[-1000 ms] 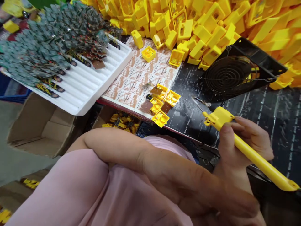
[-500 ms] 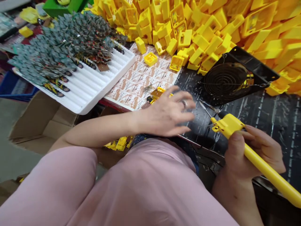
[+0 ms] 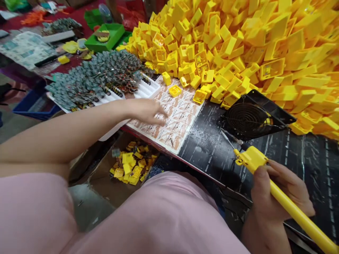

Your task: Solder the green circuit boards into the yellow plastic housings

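Note:
My left hand [image 3: 149, 111] hovers low over a brown-and-white patterned sheet [image 3: 176, 121], fingers loosely apart, with nothing visible in them. Beside it, a white ridged foam tray [image 3: 152, 90] carries a dense heap of small circuit boards [image 3: 92, 77] with wires; my forearm covers part of the tray. In my right hand [image 3: 278, 190] is a yellow soldering gun [image 3: 254, 158], its thin metal tip pointing up and left toward a black fan. Small yellow plastic housings [image 3: 174, 91] lie loose on the sheet's far part.
A large pile of yellow housings [image 3: 225, 46] fills the back and right. The black square fan [image 3: 243, 118] leans before it on the black bench top [image 3: 206, 144]. Below the edge, a cardboard box [image 3: 106, 187] holds more yellow pieces. A green bin [image 3: 106, 38] stands far left.
My left hand has moved left, toward the foam tray. The yellow housing formerly under it no longer shows on the sheet. My right hand still holds the soldering gun; the view has tilted up.

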`<action>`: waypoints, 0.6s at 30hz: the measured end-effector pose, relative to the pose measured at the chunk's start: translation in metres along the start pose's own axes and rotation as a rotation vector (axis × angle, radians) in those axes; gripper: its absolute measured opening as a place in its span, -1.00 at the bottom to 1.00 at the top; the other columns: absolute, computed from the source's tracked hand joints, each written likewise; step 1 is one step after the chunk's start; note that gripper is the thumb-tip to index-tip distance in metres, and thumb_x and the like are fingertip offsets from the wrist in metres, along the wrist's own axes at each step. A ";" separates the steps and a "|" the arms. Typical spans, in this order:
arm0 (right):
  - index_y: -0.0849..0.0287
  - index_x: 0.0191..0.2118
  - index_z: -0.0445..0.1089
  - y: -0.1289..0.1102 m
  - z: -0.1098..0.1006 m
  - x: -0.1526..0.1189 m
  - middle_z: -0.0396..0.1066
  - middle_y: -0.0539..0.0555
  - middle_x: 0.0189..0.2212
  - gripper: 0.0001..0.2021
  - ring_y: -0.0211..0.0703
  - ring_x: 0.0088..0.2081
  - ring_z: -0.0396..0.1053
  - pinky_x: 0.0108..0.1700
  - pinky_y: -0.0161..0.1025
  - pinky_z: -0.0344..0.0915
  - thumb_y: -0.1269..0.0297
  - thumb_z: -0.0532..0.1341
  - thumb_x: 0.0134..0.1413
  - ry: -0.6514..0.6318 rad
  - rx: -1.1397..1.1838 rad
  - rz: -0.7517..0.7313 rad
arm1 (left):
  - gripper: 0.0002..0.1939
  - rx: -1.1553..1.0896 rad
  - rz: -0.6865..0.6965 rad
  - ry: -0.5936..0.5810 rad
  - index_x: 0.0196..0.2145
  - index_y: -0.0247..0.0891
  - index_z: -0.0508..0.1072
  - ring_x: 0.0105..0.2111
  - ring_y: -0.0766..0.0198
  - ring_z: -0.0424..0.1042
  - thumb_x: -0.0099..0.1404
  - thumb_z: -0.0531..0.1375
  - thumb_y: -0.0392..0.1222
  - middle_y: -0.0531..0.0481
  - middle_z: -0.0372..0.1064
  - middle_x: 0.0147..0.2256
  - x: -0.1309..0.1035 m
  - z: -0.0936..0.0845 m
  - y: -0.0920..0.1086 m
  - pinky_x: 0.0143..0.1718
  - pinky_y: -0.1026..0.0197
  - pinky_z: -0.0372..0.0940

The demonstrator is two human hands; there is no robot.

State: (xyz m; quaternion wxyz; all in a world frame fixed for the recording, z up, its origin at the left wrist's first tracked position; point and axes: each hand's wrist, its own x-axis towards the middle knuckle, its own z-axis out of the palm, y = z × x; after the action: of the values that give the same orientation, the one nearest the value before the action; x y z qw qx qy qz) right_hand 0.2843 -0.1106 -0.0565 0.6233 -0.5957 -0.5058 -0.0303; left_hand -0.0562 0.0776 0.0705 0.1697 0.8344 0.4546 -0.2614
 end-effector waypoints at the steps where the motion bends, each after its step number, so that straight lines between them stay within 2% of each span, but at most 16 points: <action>1: 0.11 -0.07 0.66 -0.001 0.000 0.000 0.65 0.07 -0.34 -0.68 -0.15 -0.45 0.55 -0.39 -0.23 0.41 0.30 0.53 -0.01 -0.002 -0.002 0.012 | -0.38 0.030 -0.128 0.192 0.40 -0.19 0.34 0.26 -0.12 0.42 0.49 0.10 0.08 -0.23 0.37 0.33 0.024 -0.008 -0.010 0.27 -0.05 0.28; 3: 0.13 -0.09 0.65 -0.002 0.000 0.000 0.65 0.06 -0.35 -0.69 -0.16 -0.48 0.53 -0.44 -0.24 0.38 0.30 0.53 -0.01 -0.023 -0.022 0.012 | -0.17 0.055 -0.336 0.448 0.52 -0.28 0.07 0.42 -0.25 0.19 0.49 0.07 0.23 -0.33 0.19 0.42 0.074 -0.021 -0.030 0.44 -0.21 0.03; 4: 0.13 -0.10 0.65 -0.002 -0.001 0.000 0.64 0.05 -0.36 -0.70 -0.17 -0.50 0.51 -0.47 -0.26 0.36 0.31 0.53 -0.02 -0.032 -0.036 0.000 | -0.16 0.015 -0.421 0.506 0.52 -0.31 0.03 0.44 -0.27 0.14 0.51 0.01 0.27 -0.36 0.17 0.43 0.096 -0.025 -0.038 0.46 -0.25 -0.05; 6: 0.15 -0.11 0.65 -0.001 -0.003 -0.001 0.63 0.04 -0.38 -0.70 -0.20 -0.53 0.48 -0.52 -0.28 0.31 0.34 0.53 -0.03 -0.038 -0.055 -0.021 | -0.20 -0.131 -0.513 0.552 0.48 -0.36 0.11 0.41 -0.27 0.21 0.53 -0.05 0.27 -0.41 0.26 0.36 0.130 -0.027 -0.046 0.44 -0.24 0.01; 7: 0.15 -0.11 0.65 0.000 -0.004 -0.001 0.63 0.03 -0.38 -0.70 -0.22 -0.53 0.47 -0.53 -0.30 0.30 0.34 0.53 -0.02 -0.036 -0.060 -0.021 | -0.23 -0.195 -0.513 0.568 0.44 -0.38 0.16 0.38 -0.26 0.26 0.52 -0.03 0.24 -0.43 0.29 0.33 0.139 -0.024 -0.044 0.41 -0.21 0.09; 9: 0.16 -0.10 0.64 0.002 -0.004 0.000 0.63 0.02 -0.37 -0.72 -0.24 -0.52 0.48 -0.50 -0.32 0.32 0.34 0.51 0.02 -0.042 -0.068 0.002 | -0.30 -0.266 -0.438 0.596 0.38 -0.34 0.23 0.32 -0.21 0.34 0.50 0.04 0.19 -0.42 0.32 0.28 0.147 -0.015 -0.031 0.34 -0.13 0.23; 12: 0.18 -0.09 0.62 0.005 0.000 0.003 0.63 0.02 -0.33 -0.74 -0.26 -0.48 0.50 -0.43 -0.34 0.38 0.33 0.49 0.07 -0.081 -0.109 -0.010 | -0.39 -0.300 -0.255 0.624 0.33 -0.22 0.28 0.34 -0.11 0.29 0.51 0.06 0.20 -0.32 0.28 0.31 0.147 0.000 0.003 0.34 -0.07 0.28; 15: 0.17 -0.09 0.61 0.006 0.006 0.007 0.62 0.02 -0.33 -0.75 -0.26 -0.47 0.50 -0.41 -0.34 0.40 0.30 0.48 0.09 -0.116 -0.131 -0.067 | -0.40 -0.333 -0.139 0.668 0.29 -0.18 0.34 0.41 -0.17 0.15 0.49 0.10 0.25 -0.29 0.20 0.35 0.154 0.008 0.032 0.37 -0.16 0.24; 18: 0.16 -0.13 0.60 0.004 0.008 0.009 0.61 0.03 -0.34 -0.79 -0.24 -0.48 0.50 -0.41 -0.31 0.43 0.23 0.46 0.13 -0.130 -0.172 -0.092 | -0.43 -0.315 -0.088 0.693 0.26 -0.26 0.37 0.35 -0.22 0.23 0.50 0.12 0.19 -0.35 0.26 0.29 0.164 0.007 0.044 0.31 -0.21 0.30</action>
State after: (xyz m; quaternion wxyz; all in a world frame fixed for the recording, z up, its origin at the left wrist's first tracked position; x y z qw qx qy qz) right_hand 0.2867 -0.0978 -0.0550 0.5339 -0.6237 -0.5674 -0.0634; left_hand 0.0529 0.1604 -0.0295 0.1205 0.8168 0.5549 0.1022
